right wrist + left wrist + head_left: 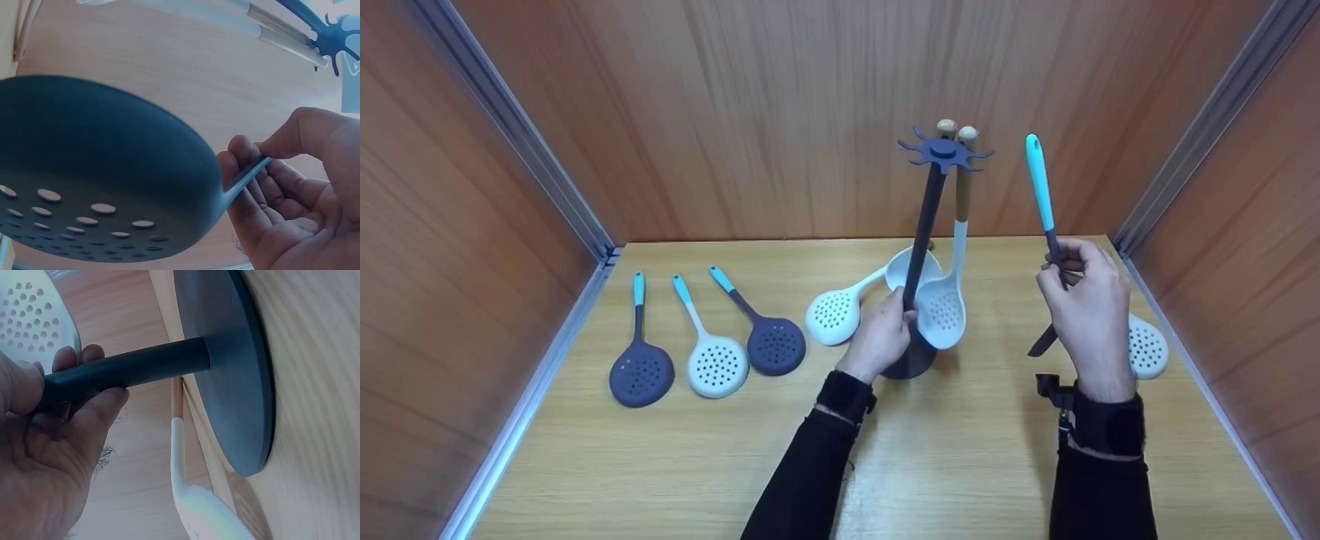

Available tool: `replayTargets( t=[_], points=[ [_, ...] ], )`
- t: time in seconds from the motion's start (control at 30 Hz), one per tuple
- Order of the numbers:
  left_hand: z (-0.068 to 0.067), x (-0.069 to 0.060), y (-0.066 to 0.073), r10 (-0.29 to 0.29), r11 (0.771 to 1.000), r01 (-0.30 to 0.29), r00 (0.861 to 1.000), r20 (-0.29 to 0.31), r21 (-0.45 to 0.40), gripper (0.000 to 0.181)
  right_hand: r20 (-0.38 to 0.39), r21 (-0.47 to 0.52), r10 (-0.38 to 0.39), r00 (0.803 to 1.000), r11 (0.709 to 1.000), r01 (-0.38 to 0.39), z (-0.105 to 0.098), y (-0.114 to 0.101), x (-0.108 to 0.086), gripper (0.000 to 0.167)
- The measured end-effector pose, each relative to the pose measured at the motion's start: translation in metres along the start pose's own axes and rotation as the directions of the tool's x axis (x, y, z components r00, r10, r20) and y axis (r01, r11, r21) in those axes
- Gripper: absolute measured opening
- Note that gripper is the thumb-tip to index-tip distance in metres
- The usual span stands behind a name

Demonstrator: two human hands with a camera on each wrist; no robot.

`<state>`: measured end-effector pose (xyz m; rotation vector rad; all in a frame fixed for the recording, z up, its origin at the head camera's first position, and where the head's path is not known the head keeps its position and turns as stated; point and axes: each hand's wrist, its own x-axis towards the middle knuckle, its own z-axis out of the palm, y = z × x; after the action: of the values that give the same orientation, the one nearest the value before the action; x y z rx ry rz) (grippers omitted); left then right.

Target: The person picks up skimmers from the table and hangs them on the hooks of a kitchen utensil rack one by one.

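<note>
My left hand (881, 334) grips the lower pole of a dark utensil stand (928, 225); in the left wrist view its round base (236, 394) rests on the table. Two white utensils hang by wooden handles from the stand's hooked top: a slotted skimmer (942, 311) in front and another white utensil (901, 268), partly hidden behind the pole. Off to the right, my right hand (1087, 300) pinches the dark stem of a slotted skimmer (107, 163), raised above the table with its turquoise handle (1039, 180) pointing up. Its bowl shows nearly edge-on in the head view.
Left of the stand lie two dark skimmers (642, 375) and a white one (718, 367), all turquoise-handled. Another white skimmer (831, 318) lies close beside the stand. A white perforated head (1147, 347) is partly covered by my right hand. Wooden walls (780, 120) enclose the table.
</note>
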<state>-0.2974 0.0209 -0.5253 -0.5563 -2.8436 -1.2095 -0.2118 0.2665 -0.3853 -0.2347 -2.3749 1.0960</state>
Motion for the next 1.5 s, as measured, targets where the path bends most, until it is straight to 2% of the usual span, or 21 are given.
replayTargets(
  t=[0.3, 0.53, 0.8, 1.17, 1.5],
  points=[
    [0.0, 0.001, 0.0, -0.026, 0.999, 0.026, 1.0, 0.014, -0.019, 0.008, 0.003, 0.02, -0.04, 0.999, 0.999, 0.04, -0.004, -0.006, -0.008, 0.036],
    [0.0, 0.0, -0.001, 0.034, 0.999, -0.033, 0.999, -0.014, 0.006, 0.009, 0.005, 0.065, -0.096, 0.995, 0.993, 0.096, -0.007, -0.009, -0.014, 0.034],
    [-0.001, 0.001, 0.001, -0.025, 0.999, 0.025, 0.999, 0.022, -0.032, 0.01, 0.005, 0.067, -0.119, 0.993, 0.991, 0.119, -0.009, -0.015, -0.018, 0.033],
    [0.0, 0.002, 0.001, -0.054, 0.998, 0.055, 0.998, 0.035, -0.04, 0.009, 0.026, 0.077, -0.149, 0.988, 0.986, 0.147, -0.009, -0.019, -0.022, 0.033],
    [0.001, 0.0, 0.0, 0.005, 1.0, -0.005, 1.0, 0.0, 0.01, 0.008, 0.014, 0.092, -0.202, 0.979, 0.976, 0.2, -0.005, -0.02, -0.022, 0.033]
  ],
)
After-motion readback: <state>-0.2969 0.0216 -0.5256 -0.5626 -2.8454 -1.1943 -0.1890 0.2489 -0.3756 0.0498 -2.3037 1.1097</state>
